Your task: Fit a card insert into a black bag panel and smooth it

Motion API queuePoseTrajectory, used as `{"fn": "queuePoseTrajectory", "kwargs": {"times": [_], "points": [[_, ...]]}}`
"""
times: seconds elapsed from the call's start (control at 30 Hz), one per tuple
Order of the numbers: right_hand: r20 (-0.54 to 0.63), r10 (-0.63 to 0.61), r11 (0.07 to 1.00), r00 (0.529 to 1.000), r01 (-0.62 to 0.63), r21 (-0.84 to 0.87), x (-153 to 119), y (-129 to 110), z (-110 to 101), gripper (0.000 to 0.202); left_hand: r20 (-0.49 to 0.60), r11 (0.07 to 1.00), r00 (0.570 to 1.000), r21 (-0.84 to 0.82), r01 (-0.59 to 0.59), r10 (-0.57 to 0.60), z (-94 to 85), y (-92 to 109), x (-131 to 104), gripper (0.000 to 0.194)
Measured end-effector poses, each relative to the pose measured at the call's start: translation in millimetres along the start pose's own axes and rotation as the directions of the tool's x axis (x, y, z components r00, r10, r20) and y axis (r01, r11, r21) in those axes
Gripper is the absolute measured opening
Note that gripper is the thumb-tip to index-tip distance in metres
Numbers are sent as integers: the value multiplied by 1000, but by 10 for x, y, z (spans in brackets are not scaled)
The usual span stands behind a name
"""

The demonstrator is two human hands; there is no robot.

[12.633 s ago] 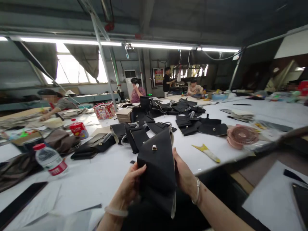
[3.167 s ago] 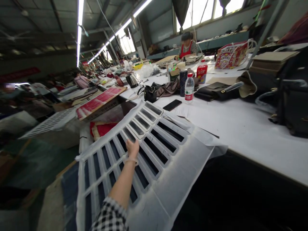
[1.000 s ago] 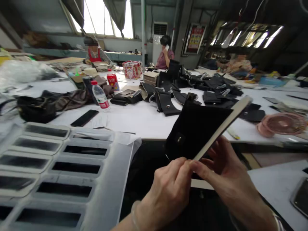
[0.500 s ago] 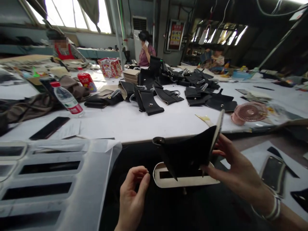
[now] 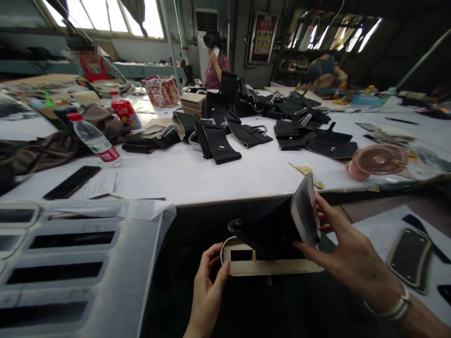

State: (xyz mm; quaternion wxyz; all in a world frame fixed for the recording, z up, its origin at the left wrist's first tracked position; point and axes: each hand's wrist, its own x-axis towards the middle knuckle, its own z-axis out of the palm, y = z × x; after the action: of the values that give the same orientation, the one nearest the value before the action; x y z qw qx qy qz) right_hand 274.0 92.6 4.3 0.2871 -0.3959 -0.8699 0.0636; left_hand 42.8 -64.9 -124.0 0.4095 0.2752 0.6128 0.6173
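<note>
1. The left hand [image 5: 207, 295] is nearest the camera, its fingers curled loosely open, thumb and fingertips touching the left end of a cream slotted frame piece [image 5: 271, 263]; it pinches that end lightly rather than closing round it
2. The right hand [image 5: 348, 258] sits just beyond, fingers spread and its grip closed on a black bag piece [image 5: 278, 227], thumb on the pale stiff panel at the piece's right edge; a silver bracelet shows at the wrist
3. The black bag piece hangs in front of the desk edge, above and touching the cream frame, with a dark rolled end at its left
4. To the left lies a white tray of slotted frames [image 5: 70, 263], row on row
5. On the white desk [image 5: 211, 178] beyond lie a black phone [image 5: 72, 181], a water bottle [image 5: 93, 139] lying tilted, a pink fan [image 5: 378, 160] and a yellow strip [image 5: 305, 171]
6. Farther on is a heap of black bag parts [image 5: 246, 122], a red can [image 5: 125, 112] and a printed red bag [image 5: 160, 91]
7. At the far side, a person in red [image 5: 93, 65] bends over the desk and another person [image 5: 214, 63] stands
</note>
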Motion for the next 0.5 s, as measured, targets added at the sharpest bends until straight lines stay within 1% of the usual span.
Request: {"fn": "queuePoseTrajectory", "kwargs": {"times": [0.07, 0.1, 0.17, 0.23, 0.27, 0.33, 0.4, 0.5], "points": [[-13, -14, 998, 1000, 13, -56, -22, 41, 14, 82, -8, 1000, 1000, -27, 10, -10, 15, 29, -6, 39], [-25, -40, 995, 999, 37, -95, -37, 49, 21, 82, -17, 999, 1000, -45, 18, -19, 20, 40, -9, 39], [-41, -123, 975, 992, 114, -191, -68, 40, 29, 80, -36, 996, 998, -78, 40, -43, 23, 45, -13, 39], [-30, -213, 939, 977, 196, -282, -93, 4, 26, 78, -47, 991, 996, -110, 72, -78, 17, 27, -8, 39], [-24, -239, 922, 971, 219, -318, -100, -19, 22, 77, -48, 988, 994, -129, 90, -97, 13, 10, -1, 39], [-31, -248, 901, 968, 219, -374, -101, -60, 20, 76, -43, 979, 991, -168, 117, -126, 10, -35, 17, 39], [-42, -228, 896, 973, 193, -399, -86, -85, 31, 75, -36, 968, 989, -211, 133, -144, 20, -93, 36, 42], [-40, -177, 916, 983, 150, -371, -58, -90, 73, 71, -28, 945, 980, -272, 181, -195, 59, -215, 60, 46]]}}
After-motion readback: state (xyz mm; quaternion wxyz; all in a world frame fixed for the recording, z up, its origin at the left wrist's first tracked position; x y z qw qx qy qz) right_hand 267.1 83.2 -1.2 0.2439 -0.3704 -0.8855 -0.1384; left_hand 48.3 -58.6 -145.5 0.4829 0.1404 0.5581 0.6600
